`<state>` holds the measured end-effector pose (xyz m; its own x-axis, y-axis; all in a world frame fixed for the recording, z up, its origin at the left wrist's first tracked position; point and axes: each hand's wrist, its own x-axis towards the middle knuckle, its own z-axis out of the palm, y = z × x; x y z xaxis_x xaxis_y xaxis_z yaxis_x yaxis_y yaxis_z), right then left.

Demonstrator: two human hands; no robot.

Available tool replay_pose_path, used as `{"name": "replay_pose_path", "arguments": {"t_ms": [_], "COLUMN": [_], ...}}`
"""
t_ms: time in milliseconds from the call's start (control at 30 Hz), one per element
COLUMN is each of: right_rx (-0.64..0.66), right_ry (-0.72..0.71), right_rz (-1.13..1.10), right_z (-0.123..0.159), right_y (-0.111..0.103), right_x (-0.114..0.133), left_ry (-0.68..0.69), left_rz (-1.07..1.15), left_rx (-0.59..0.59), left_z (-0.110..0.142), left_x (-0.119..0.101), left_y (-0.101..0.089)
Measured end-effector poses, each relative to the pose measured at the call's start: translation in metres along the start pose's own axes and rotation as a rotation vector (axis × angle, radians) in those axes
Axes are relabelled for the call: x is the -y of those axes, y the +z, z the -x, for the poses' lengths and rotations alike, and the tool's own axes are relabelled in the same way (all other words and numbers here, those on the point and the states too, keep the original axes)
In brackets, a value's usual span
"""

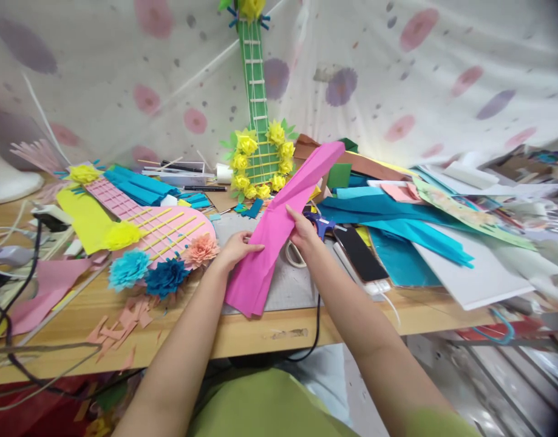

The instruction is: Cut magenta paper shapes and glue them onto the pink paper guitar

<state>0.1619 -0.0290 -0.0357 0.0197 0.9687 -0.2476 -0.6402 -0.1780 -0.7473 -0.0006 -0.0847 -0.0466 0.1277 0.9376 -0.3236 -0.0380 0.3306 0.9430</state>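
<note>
A long folded strip of magenta crepe paper point(279, 221) slants across the middle of the table, its top end tilted up to the right. My left hand point(237, 249) grips its left edge, thumb lying on the paper. On the right edge, my right hand point(302, 229) pinches it a little higher up. Some fingers of both hands are hidden behind the sheet. Left of my hands lies a pink paper guitar point(158, 233) with blue, yellow and peach paper flowers. Behind the strip stands a green paper guitar point(255, 91) ringed with yellow flowers.
A grey mat point(285, 291) lies under the strip. To the right are a blue glue gun point(322, 224), a black phone point(360, 252) with a white cable, and blue crepe paper point(388, 209). Peach scraps point(126, 321) and black cables point(23, 291) occupy the left.
</note>
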Motion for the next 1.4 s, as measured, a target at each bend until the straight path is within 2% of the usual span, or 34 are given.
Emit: {"name": "replay_pose_path", "arguments": {"t_ms": [67,133,300,367,533,733,867,967,1067,1300,1400], "right_rx": [-0.008,-0.056,-0.092,-0.087,-0.105,-0.086,-0.154,-0.153,-0.192,-0.242,-0.231], "right_ry": [0.016,0.023,0.047,0.048,0.042,0.038,0.008,-0.078,-0.208,-0.44,-0.527], "right_rz": [0.042,0.112,0.197,0.218,0.28,0.276,0.332,0.412,0.59,1.033,1.056], "right_z": [-0.003,-0.005,-0.008,-0.008,-0.007,-0.005,-0.016,-0.024,-0.026,-0.025,-0.026], "right_y": [-0.002,-0.004,-0.004,-0.005,-0.007,-0.009,-0.013,-0.015,-0.016,-0.014,-0.013], "right_x": [-0.005,-0.01,-0.016,-0.017,-0.015,-0.014,-0.019,-0.023,-0.023,-0.007,-0.004], "left_ry": [0.024,0.022,-0.132,-0.171,-0.176,-0.254,-0.206,-0.13,-0.107,-0.148,-0.191], "left_rz": [-0.164,-0.219,0.101,0.158,0.073,0.202,0.154,0.051,-0.011,-0.042,0.031], "left_rx": [-0.025,-0.002,0.252,0.294,0.228,0.317,0.261,0.132,0.081,0.072,0.173], "left_z": [0.0,0.001,0.0,-0.003,-0.007,0.008,0.015,0.015,0.014,0.017,0.021], "left_x": [0.001,0.002,0.007,0.009,0.009,0.001,0.01,0.014,0.011,0.006,0.005], "left_y": [0.001,0.001,0.002,0.002,-0.001,-0.001,0.004,0.003,-0.002,-0.01,-0.009]}}
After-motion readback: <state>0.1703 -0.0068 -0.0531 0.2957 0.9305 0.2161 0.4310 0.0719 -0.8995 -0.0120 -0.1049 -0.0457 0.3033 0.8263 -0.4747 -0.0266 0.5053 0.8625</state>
